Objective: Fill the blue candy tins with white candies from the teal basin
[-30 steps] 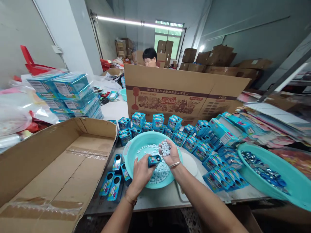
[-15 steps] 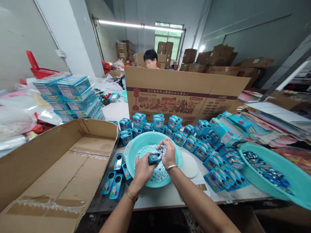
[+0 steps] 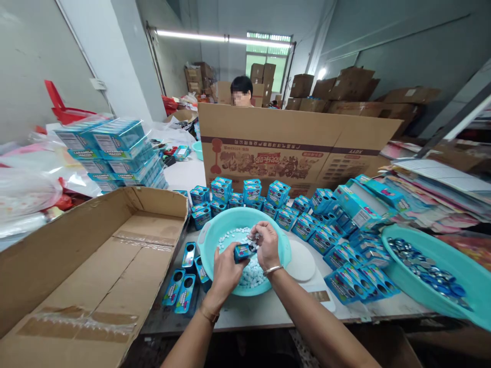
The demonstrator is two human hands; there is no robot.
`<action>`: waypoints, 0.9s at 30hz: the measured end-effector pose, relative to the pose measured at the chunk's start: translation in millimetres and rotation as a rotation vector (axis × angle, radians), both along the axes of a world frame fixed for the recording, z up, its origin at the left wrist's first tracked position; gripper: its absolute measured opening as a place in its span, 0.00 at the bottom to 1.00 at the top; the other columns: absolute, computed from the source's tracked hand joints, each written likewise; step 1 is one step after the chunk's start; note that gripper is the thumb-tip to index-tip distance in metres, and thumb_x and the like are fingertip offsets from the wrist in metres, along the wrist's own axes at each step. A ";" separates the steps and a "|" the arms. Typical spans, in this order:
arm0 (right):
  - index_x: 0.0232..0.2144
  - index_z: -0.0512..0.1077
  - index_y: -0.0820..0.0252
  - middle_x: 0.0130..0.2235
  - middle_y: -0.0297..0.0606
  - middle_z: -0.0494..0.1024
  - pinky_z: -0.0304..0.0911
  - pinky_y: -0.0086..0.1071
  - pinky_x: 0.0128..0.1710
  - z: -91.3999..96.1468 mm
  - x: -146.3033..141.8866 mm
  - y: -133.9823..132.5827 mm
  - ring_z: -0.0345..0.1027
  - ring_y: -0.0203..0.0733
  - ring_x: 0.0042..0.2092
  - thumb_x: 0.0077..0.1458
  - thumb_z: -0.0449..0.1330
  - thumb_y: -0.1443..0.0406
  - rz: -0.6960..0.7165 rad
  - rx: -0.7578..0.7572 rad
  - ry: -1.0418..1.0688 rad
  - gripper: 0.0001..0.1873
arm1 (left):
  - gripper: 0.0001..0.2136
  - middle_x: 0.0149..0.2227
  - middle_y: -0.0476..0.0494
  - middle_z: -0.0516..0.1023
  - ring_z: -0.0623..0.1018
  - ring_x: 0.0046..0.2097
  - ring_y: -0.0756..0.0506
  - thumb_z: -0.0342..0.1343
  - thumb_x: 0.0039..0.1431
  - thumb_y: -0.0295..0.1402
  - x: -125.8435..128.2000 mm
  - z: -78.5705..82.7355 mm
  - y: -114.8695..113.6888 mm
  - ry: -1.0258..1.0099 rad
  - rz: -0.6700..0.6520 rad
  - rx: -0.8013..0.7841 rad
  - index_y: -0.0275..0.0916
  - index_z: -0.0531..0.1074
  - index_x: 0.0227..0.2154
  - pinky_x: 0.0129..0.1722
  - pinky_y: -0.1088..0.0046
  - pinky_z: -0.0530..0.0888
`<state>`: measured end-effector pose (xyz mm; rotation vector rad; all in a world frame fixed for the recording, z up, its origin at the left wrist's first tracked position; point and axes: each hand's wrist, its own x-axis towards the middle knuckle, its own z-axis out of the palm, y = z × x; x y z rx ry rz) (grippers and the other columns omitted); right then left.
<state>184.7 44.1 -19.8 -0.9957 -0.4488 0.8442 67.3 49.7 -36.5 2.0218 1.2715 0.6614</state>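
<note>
My left hand [image 3: 225, 271] grips a small blue tin [image 3: 242, 251] over a teal basin [image 3: 215, 232] of small white candies [image 3: 233, 237]. My right hand [image 3: 266, 245] is curled with its fingers at the tin's opening, holding white candies against it. Both hands hover above the basin's near half. Several empty open tins [image 3: 183, 282] lie on the table just left of the basin. Rows of filled blue tins [image 3: 307, 225] stand behind and to the right of the basin.
A large open cardboard box [image 3: 88, 255] lies at left, a printed cardboard sheet [image 3: 291, 148] stands behind the tins. A second teal basin [image 3: 429, 276] with tin lids sits at right. Wrapped blue packs [image 3: 115, 148] are stacked at left. Another person [image 3: 241, 91] sits beyond the cardboard.
My right hand turned over from an open palm heaped with candies to a curled hand at the tin's mouth. The left hand kept the tin almost still.
</note>
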 end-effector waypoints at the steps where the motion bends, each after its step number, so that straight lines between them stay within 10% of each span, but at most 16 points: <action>1: 0.24 0.65 0.57 0.21 0.28 0.69 0.59 0.29 0.26 -1.2 -0.7 -0.1 0.61 0.33 0.23 0.40 0.62 0.60 0.007 -0.012 0.000 0.10 | 0.17 0.41 0.42 0.83 0.80 0.47 0.36 0.63 0.49 0.27 -0.2 -0.3 -0.3 -0.010 0.006 -0.006 0.39 0.74 0.44 0.63 0.46 0.56; 11: 0.22 0.61 0.56 0.20 0.26 0.64 0.54 0.26 0.21 -7.3 43.5 5.9 0.55 0.29 0.20 0.39 0.63 0.61 0.005 -0.110 0.305 0.13 | 0.19 0.36 0.47 0.82 0.81 0.38 0.43 0.64 0.41 0.30 -18.7 -19.6 7.2 -0.488 -0.015 -0.313 0.38 0.74 0.40 0.43 0.67 0.76; 21: 0.39 0.79 0.55 0.47 0.38 0.79 0.64 0.38 0.46 -28.3 59.1 -23.4 0.70 0.48 0.49 0.44 0.67 0.51 0.503 -0.377 -0.495 0.20 | 0.18 0.46 0.38 0.81 0.74 0.58 0.35 0.71 0.41 0.32 -35.3 -0.5 7.0 -0.729 -0.193 -0.384 0.40 0.73 0.37 0.59 0.57 0.70; 27: 0.41 0.76 0.55 0.42 0.41 0.80 0.69 0.37 0.39 -1.5 54.7 -44.5 0.75 0.44 0.40 0.59 0.57 0.49 0.327 -0.195 -0.515 0.19 | 0.21 0.47 0.36 0.81 0.74 0.58 0.33 0.72 0.40 0.40 -42.7 3.2 5.5 -0.718 -0.202 -0.367 0.39 0.73 0.36 0.59 0.54 0.68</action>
